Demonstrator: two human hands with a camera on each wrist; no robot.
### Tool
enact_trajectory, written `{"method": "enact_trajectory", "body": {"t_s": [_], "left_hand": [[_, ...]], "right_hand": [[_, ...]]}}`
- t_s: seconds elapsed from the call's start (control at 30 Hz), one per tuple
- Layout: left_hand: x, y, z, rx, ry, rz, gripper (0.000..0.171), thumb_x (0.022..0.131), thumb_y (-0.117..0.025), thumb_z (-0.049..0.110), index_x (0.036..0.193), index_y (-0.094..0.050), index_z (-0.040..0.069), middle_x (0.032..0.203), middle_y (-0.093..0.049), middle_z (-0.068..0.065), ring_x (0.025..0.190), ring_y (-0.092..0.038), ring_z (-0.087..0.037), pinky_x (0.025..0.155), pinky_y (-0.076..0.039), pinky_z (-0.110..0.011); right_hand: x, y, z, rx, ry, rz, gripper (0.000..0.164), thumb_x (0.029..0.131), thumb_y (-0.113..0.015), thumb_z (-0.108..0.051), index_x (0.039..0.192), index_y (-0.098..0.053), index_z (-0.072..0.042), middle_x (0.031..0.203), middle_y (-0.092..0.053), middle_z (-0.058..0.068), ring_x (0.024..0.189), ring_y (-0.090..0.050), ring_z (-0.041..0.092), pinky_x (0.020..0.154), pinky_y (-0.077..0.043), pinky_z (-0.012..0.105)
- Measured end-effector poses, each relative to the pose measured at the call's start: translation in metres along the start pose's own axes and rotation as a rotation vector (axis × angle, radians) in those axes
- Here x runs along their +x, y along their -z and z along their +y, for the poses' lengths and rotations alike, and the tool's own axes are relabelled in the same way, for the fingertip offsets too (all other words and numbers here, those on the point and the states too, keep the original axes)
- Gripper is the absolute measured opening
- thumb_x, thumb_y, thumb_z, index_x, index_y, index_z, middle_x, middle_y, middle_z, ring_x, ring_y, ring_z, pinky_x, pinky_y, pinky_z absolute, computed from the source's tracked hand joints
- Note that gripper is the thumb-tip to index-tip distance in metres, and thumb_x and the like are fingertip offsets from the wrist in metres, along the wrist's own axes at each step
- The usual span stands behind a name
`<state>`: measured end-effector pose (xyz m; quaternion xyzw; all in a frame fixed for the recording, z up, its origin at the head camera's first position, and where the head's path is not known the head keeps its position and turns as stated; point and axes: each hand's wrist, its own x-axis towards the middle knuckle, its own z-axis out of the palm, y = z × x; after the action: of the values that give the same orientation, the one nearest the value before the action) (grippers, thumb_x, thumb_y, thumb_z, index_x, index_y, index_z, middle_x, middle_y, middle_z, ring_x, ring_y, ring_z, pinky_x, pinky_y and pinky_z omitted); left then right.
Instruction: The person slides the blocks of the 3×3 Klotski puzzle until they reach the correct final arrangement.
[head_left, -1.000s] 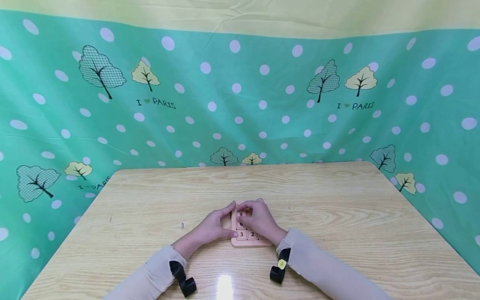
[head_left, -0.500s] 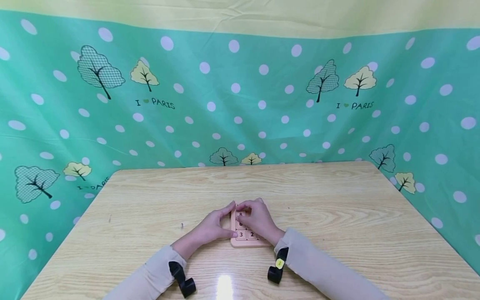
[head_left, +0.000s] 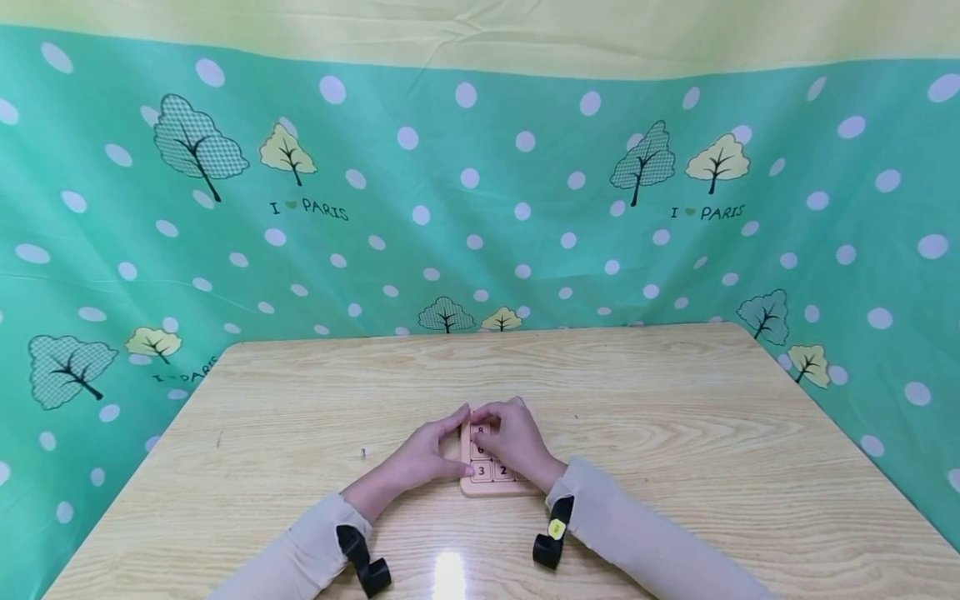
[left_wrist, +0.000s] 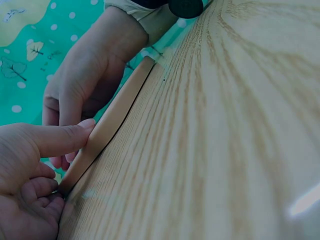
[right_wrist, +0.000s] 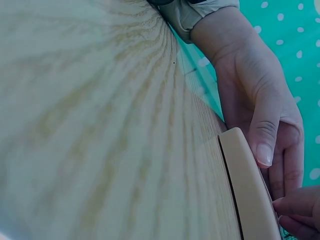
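A pale pink sliding number puzzle (head_left: pixel 480 490) lies flat on the table, its tiles printed with black digits. My left hand (head_left: pixel 412 458) grips its left side, forefinger at the far corner and thumb (left_wrist: pixel 70 140) at the near left. Over the tiles is my right hand (head_left: pixel 517 442), its thumb and forefinger tips touching the left column, around the tile marked 8 (head_left: pixel 481 431). Below that show a partly covered 6 and the tiles 3 (head_left: pixel 482 472) and 2 (head_left: pixel 503 471). The right hand covers the puzzle's right part.
The wood-grain table (head_left: pixel 637 383) extends on all sides of the puzzle. A small mark or scrap (head_left: pixel 363 454) shows left of the left hand. Behind the table hangs a green dotted curtain (head_left: pixel 480 200). Black straps (head_left: pixel 363 562) circle both wrists.
Both hands keep almost the same places on the puzzle. The right thumb and forefinger shift very slightly over the tile marked 8; the head view also drifts a little.
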<state>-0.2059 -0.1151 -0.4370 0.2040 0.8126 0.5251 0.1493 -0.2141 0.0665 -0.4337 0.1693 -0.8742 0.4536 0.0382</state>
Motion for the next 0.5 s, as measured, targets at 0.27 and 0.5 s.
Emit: {"method": "enact_trajectory", "body": {"t_s": [0.27,0.5], "left_hand": [[0.0001,0.0,-0.0023,0.025,0.014,-0.009,0.092,0.074,-0.08,0.019,0.148,-0.027,0.005,0.153,-0.026,-0.01,0.142,-0.018,-0.029,0.115,-0.017,-0.045],[0.0004,0.0002,-0.001,0.018,0.015,-0.003,0.093,0.073,-0.08,0.019,0.148,-0.027,0.005,0.154,-0.025,-0.011,0.142,-0.018,-0.028,0.115,-0.017,-0.045]], "right_hand": [[-0.0002,0.0004,0.0015,0.012,0.013,-0.014,0.02,0.077,-0.073,-0.006,0.097,-0.073,-0.008,0.094,-0.067,0.001,0.094,-0.05,0.017,0.082,-0.042,0.032],[-0.0015,0.0043,0.0025,0.02,0.001,-0.012,0.019,0.077,-0.073,-0.007,0.096,-0.073,-0.008,0.093,-0.065,0.002,0.09,-0.044,0.017,0.077,-0.036,0.028]]}}
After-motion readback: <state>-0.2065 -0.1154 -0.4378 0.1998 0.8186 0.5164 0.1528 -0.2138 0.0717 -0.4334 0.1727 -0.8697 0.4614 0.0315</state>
